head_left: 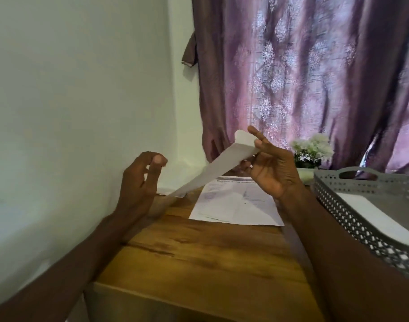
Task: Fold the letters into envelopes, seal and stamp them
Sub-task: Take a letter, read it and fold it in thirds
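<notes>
My right hand (272, 168) pinches the upper end of a white envelope (212, 168), which slants down to the left above the table. Its flap sticks up at the top end. My left hand (140, 182) hovers beside the envelope's lower end with fingers loosely curled; I see nothing held between them. A printed letter (236, 203) lies flat on the wooden table (198, 263) under the envelope. A small white paper edge (162, 192) shows on the table behind my left hand.
A grey perforated tray (338, 198) stands at the right with white sheets (382, 219) inside. White flowers in a pot (312, 147) sit behind my right hand, before a purple curtain (303, 66). A white wall (70, 112) borders the table on the left.
</notes>
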A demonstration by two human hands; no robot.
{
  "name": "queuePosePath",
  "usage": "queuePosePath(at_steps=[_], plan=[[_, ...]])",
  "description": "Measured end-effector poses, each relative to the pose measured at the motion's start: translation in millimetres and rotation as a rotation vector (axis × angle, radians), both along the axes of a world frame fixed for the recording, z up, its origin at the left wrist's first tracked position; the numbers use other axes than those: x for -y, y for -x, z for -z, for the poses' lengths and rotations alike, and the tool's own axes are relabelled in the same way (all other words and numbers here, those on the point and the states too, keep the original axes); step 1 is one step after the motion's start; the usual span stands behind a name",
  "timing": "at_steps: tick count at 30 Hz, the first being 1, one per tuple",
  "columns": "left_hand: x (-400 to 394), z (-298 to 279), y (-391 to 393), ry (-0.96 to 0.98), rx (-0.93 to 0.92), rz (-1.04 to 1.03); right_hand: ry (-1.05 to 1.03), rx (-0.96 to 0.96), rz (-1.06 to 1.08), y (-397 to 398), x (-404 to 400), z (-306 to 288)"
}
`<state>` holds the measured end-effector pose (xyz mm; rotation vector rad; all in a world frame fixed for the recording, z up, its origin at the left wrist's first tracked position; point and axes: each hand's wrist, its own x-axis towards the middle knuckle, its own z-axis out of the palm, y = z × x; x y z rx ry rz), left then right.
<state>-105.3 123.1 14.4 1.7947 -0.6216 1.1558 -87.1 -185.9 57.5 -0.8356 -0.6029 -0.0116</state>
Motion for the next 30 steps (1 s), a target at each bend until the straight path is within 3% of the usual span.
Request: queuePosePath(at_steps=[3, 6, 8, 11, 13, 19, 20, 23, 24, 27, 30], plan=[[19.3, -15.8, -1.0, -0.004, -0.157, 0.15, -0.059, 0.005, -0.21, -2.5, 4.7, 10.4], [53.6, -36.0, -14.4, 0.025, -0.487, 0.216, -0.081, 0.018, -0.362, -5.0, 0.5, 15.0], [77.5, -41.2, -23.7, -0.071, -0.686, 0.246, -0.074, 0.024, -0.4, -6.5, -6.6, 15.5], [99.0, -38.3, -36.9, -0.199, -0.94, 0.446, -0.015, 0.009, -0.33, -12.9, -18.2, 16.3], [99.9, -33.8, -45.3, -0.179, -1.034, 0.567, 0.023, -0.019, -0.248, -17.8, -23.7, 18.7], [61.5, -22.4, -65.7, 0.068, -1.065, 0.759, -0.009, -0.208, 0.024, -30.9, -33.7, 21.9], [53.1, -22.6, -67.2, 0.139, -1.059, 0.756, 0.1, -0.219, 0.194, -31.0, -34.6, 21.6], [36.9, -23.7, -69.7, 0.352, -1.055, 0.655, 0.801, -0.156, 0.923, -26.0, -34.8, 25.5], [33.8, -23.2, -70.0, 0.418, -1.058, 0.621, 1.008, -0.103, 1.071, -23.3, -34.5, 27.9], [26.1, -20.6, -68.3, 0.527, -1.068, 0.541, 1.4, -0.012, 1.178, -13.6, -35.2, 32.7], [20.7, -17.7, -67.1, 0.583, -1.107, 0.514, 1.589, -0.011, 1.133, -8.6, -36.1, 35.4]])
